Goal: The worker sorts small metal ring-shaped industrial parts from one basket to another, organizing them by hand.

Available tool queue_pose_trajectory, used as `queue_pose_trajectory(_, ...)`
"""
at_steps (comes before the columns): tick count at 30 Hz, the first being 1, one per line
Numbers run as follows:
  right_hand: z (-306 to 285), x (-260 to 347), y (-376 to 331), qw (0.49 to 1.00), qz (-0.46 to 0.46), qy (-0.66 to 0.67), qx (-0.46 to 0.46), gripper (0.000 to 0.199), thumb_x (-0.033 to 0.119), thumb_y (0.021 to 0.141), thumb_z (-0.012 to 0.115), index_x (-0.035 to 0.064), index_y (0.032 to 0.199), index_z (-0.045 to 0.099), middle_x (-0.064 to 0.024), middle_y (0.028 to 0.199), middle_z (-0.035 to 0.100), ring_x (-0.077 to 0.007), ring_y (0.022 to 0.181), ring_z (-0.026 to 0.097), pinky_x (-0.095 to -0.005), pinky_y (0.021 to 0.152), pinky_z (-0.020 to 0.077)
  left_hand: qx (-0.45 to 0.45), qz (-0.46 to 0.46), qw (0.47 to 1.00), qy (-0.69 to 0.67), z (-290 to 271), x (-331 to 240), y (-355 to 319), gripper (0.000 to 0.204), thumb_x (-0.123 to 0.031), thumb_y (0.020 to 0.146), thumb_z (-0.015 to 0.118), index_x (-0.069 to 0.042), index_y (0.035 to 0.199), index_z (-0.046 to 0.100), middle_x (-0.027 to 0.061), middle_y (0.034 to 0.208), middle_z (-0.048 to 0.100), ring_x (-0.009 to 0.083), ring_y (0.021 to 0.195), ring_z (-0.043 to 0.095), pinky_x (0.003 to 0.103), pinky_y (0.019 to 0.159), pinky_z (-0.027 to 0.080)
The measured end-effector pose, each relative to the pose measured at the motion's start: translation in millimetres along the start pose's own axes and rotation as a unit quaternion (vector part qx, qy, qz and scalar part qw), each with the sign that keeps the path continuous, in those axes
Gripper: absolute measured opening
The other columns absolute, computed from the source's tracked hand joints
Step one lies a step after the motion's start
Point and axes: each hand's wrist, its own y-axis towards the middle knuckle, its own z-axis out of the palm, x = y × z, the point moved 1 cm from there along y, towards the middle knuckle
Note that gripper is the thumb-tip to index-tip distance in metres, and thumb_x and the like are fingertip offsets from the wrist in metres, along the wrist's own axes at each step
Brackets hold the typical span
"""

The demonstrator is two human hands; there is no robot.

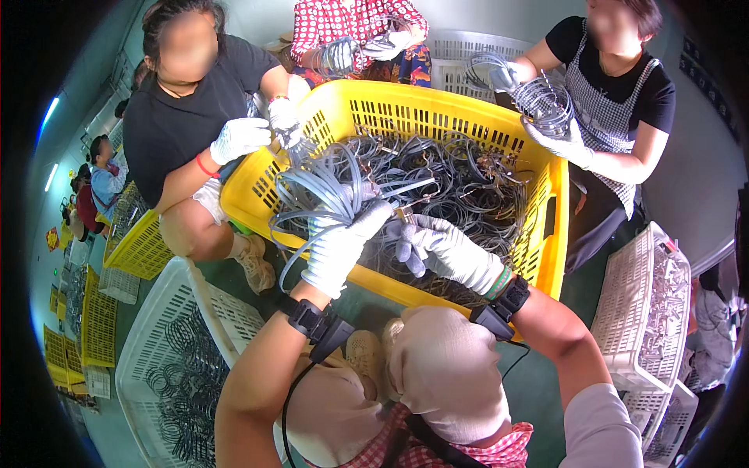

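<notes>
My left hand (343, 238), in a white knit glove with grey fingertips, is closed round a bunch of grey looped cables (316, 191). The loops fan out to the left and above that hand. My right hand (452, 249), in a similar glove, is close beside it with its fingers bent together. At its fingertips is a small brass-coloured metal end (403, 212); a thin strand leads up from there. Both hands are over the near side of a yellow slotted crate (558, 257), which holds a tangle of grey cables (437, 168) with metal ends.
Three people sit round the crate; the one at right holds coiled cables (544, 105). A white basket (156, 343) of dark coils stands at lower left. White crates (624, 312) with pale metal parts stand at right. Yellow crates (97, 327) line the far left.
</notes>
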Motion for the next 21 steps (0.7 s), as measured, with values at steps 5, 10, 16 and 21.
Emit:
queue_pose_trajectory(5,3,6,1,0.998,0.005,0.054,-0.018,0.033,0.026,0.094,0.052,0.002,0.116,0.054,-0.005,0.081,0.061,-0.0099,0.058,0.054,-0.0224,0.053,0.0446,-0.13,-0.067,0.986,-0.082,-16,4,10,0.013,-0.017,0.088,0.061,-0.007,0.097,0.063,-0.005,0.076,0.056,0.0031,0.058,0.046,0.019,0.049,0.038)
queue_pose_trajectory(10,2,7,-3,0.989,0.037,0.14,0.007,0.038,0.033,0.094,0.049,0.004,0.119,0.053,-0.0046,0.085,0.06,-0.0085,0.058,0.052,-0.0221,0.053,0.043,-0.048,-0.051,0.996,-0.062,-16,17,9,0.045,-0.007,0.081,0.065,-0.006,0.122,0.046,0.0053,0.11,0.054,0.006,0.064,0.049,0.02,0.045,0.04)
queue_pose_trajectory(16,5,1,-4,0.97,0.066,0.218,0.09,0.04,0.034,0.094,0.049,0.0043,0.121,0.051,-0.0061,0.085,0.058,-0.0086,0.057,0.049,-0.0208,0.05,0.0414,0.032,0.069,0.997,0.0,-16,35,6,0.065,0.0,0.074,0.071,0.0,0.131,0.04,0.0104,0.129,0.047,0.0194,0.113,0.047,0.034,0.099,0.036)
queue_pose_trajectory(21,4,7,-6,0.966,0.058,0.229,0.102,0.039,0.033,0.092,0.054,0.004,0.117,0.051,-0.0047,0.082,0.058,-0.0075,0.054,0.049,-0.0176,0.047,0.0402,0.003,0.035,0.998,0.045,-11,18,7,0.048,-0.001,0.073,0.073,-0.001,0.115,0.051,0.0073,0.108,0.058,0.0158,0.096,0.054,0.031,0.086,0.045)
